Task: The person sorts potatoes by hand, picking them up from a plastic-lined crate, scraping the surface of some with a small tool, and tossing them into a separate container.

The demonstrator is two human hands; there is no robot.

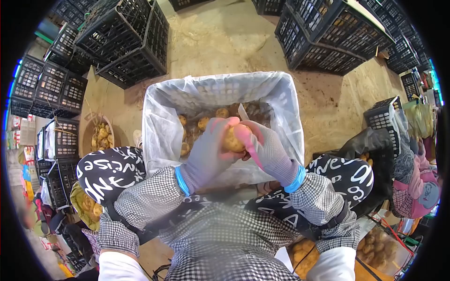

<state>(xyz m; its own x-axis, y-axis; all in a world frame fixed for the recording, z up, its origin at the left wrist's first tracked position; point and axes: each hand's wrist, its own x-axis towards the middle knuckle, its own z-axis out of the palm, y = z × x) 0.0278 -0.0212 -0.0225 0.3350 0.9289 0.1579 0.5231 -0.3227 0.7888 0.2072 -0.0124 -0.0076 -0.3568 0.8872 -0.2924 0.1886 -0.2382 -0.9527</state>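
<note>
Both my hands wear grey gloves with pink fingertips and meet over a crate lined with white plastic (159,112). My left hand (208,152) cups a yellowish potato (232,140) from the left. From the right, my right hand (267,147) closes on the same potato, and a thin light blade (243,112) sticks up from it above the potato. Several more potatoes (204,122) lie at the bottom of the lined crate, partly hidden by my hands.
Black plastic crates are stacked at the upper left (126,42) and upper right (328,33) on the dirt floor. A round basket of potatoes (101,136) sits to the left. Bags of potatoes (377,248) lie at the lower right, and another person's sleeve (415,187) shows at the right.
</note>
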